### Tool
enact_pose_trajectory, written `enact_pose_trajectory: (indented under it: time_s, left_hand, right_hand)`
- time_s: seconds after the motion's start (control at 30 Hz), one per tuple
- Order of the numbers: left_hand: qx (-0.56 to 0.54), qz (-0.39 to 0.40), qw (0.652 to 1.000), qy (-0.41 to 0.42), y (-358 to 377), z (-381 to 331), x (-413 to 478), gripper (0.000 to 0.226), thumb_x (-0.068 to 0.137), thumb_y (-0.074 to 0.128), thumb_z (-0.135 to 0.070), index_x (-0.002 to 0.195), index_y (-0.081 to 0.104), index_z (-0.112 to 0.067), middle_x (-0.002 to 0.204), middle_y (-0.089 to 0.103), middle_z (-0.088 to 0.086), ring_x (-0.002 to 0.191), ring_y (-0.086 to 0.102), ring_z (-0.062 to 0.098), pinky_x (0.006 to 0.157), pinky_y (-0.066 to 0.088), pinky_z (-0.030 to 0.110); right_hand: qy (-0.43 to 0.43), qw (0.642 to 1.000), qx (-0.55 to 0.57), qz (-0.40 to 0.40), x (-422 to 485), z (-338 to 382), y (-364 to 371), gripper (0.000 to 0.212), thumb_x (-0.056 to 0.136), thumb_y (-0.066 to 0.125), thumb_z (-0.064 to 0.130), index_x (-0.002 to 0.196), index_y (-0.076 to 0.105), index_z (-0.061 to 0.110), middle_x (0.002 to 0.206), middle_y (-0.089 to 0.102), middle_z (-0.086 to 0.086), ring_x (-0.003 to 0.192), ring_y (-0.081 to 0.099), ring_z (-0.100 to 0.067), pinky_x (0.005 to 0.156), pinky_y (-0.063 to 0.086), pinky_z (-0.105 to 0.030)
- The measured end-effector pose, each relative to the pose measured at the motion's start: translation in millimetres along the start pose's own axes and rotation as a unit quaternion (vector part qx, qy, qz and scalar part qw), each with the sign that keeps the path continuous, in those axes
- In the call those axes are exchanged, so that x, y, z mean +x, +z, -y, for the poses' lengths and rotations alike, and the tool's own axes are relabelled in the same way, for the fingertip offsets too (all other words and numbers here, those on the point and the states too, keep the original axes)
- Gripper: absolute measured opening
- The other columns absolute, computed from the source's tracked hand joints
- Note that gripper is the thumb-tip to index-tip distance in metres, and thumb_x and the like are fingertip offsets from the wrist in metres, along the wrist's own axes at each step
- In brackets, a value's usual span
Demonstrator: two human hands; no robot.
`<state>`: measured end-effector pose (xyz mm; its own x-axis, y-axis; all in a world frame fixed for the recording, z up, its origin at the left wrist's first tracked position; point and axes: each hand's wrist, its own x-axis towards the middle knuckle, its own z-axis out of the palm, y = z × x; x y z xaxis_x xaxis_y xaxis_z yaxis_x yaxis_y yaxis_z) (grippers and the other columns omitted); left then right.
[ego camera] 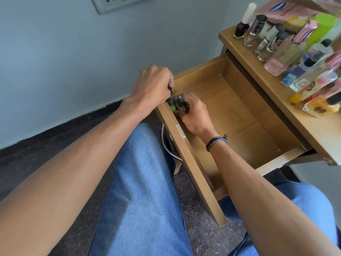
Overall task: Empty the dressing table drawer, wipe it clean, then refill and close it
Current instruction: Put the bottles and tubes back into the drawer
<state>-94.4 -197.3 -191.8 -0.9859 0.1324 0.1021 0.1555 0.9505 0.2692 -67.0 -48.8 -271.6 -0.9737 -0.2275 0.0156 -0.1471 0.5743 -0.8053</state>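
The wooden drawer [238, 115] is pulled out wide, and its bare floor shows. My left hand [153, 84] is closed over a slim black tube with a green band [171, 101] at the drawer's near left corner, against the front panel [191, 159]. My right hand [195, 115] reaches inside the same corner and grips a second dark tube with a round cap [180, 102]. The two tubes stand side by side, nearly touching. My fingers hide the lower parts of both tubes.
The dressing table top [276, 93] at right carries several nail polish bottles [241, 24], perfume bottles [280, 58] and a green container [321, 28]. A metal handle [166, 145] curves under the drawer front. My jeans-clad knees are below, with the grey wall and a socket [118, 2] behind.
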Motion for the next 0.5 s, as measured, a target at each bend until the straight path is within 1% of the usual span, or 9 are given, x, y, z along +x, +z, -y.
enact_pose_trajectory:
  time_s: [0.07, 0.13, 0.2, 0.23, 0.3, 0.37, 0.43, 0.5]
  left_hand:
    - [-0.009, 0.002, 1.0, -0.002, 1, 1, 0, 0.027, 0.085, 0.07, 0.002, 0.102, 0.078, -0.017, 0.105, 0.074, 0.008, 0.098, 0.068, 0.028, 0.084, 0.054, 0.037]
    - [-0.016, 0.005, 1.0, -0.006, 3, 3, 0, 0.029, 0.083, 0.072, 0.003, 0.103, 0.077, -0.017, 0.102, 0.074, 0.007, 0.096, 0.067, 0.026, 0.084, 0.054, 0.036]
    - [-0.021, 0.002, 1.0, -0.012, 4, 5, 0, 0.034, 0.082, 0.068, 0.007, 0.104, 0.077, -0.017, 0.103, 0.074, 0.006, 0.096, 0.067, 0.025, 0.084, 0.053, 0.034]
    - [-0.024, 0.001, 1.0, -0.013, 5, 5, -1, 0.036, 0.082, 0.065, 0.01, 0.104, 0.077, -0.016, 0.104, 0.073, 0.006, 0.096, 0.066, 0.025, 0.083, 0.051, 0.032]
    - [-0.032, -0.004, 0.999, -0.012, 6, 5, -1, 0.037, 0.082, 0.063, 0.012, 0.104, 0.078, -0.014, 0.105, 0.073, 0.008, 0.096, 0.066, 0.025, 0.082, 0.05, 0.031]
    - [-0.039, -0.015, 0.999, -0.005, 7, 6, -2, 0.036, 0.083, 0.063, 0.013, 0.103, 0.078, -0.013, 0.104, 0.073, 0.008, 0.094, 0.066, 0.023, 0.083, 0.052, 0.032]
    - [-0.044, -0.027, 0.999, -0.001, 10, 8, -2, 0.033, 0.083, 0.063, 0.013, 0.1, 0.078, -0.012, 0.104, 0.072, 0.006, 0.096, 0.064, 0.022, 0.084, 0.051, 0.032]
    - [-0.048, -0.037, 0.998, -0.004, 14, 9, -3, 0.034, 0.084, 0.063, 0.013, 0.1, 0.078, -0.012, 0.103, 0.07, 0.005, 0.1, 0.06, 0.023, 0.088, 0.048, 0.034]
  right_hand:
    - [0.0, 1.0, -0.004, 0.001, 0, -1, -2, 0.028, 0.086, 0.077, 0.011, 0.112, 0.067, 0.012, 0.11, 0.057, 0.002, 0.099, 0.054, -0.016, 0.086, 0.048, -0.035]
    - [0.012, 1.0, -0.014, -0.009, 1, -3, -5, 0.031, 0.085, 0.078, 0.012, 0.114, 0.067, 0.013, 0.107, 0.056, 0.004, 0.095, 0.051, -0.012, 0.08, 0.04, -0.022]
    - [0.036, 0.999, -0.018, -0.035, 0, -5, -8, 0.031, 0.085, 0.078, 0.009, 0.114, 0.068, 0.014, 0.105, 0.054, 0.007, 0.086, 0.05, -0.003, 0.071, 0.035, -0.008]
    - [0.048, 0.997, -0.02, -0.05, 0, -7, -9, 0.031, 0.086, 0.078, 0.009, 0.115, 0.069, 0.016, 0.104, 0.054, 0.007, 0.082, 0.049, 0.002, 0.068, 0.035, -0.005]
    - [0.061, 0.995, -0.037, -0.072, -3, -9, -10, 0.028, 0.087, 0.077, 0.009, 0.112, 0.069, 0.019, 0.101, 0.054, 0.007, 0.076, 0.047, 0.004, 0.064, 0.034, -0.005]
    - [0.064, 0.993, -0.052, -0.085, -6, -8, -10, 0.023, 0.088, 0.076, 0.011, 0.108, 0.069, 0.018, 0.098, 0.055, 0.006, 0.074, 0.046, 0.001, 0.062, 0.034, -0.007]
    - [0.07, 0.991, -0.066, -0.094, -7, -6, -7, 0.021, 0.088, 0.077, 0.017, 0.106, 0.066, 0.018, 0.099, 0.056, 0.005, 0.076, 0.048, -0.006, 0.067, 0.034, -0.017]
    - [0.078, 0.989, -0.072, -0.099, -7, -4, -4, 0.029, 0.088, 0.078, 0.023, 0.112, 0.064, 0.017, 0.103, 0.059, 0.003, 0.085, 0.053, -0.014, 0.074, 0.04, -0.027]
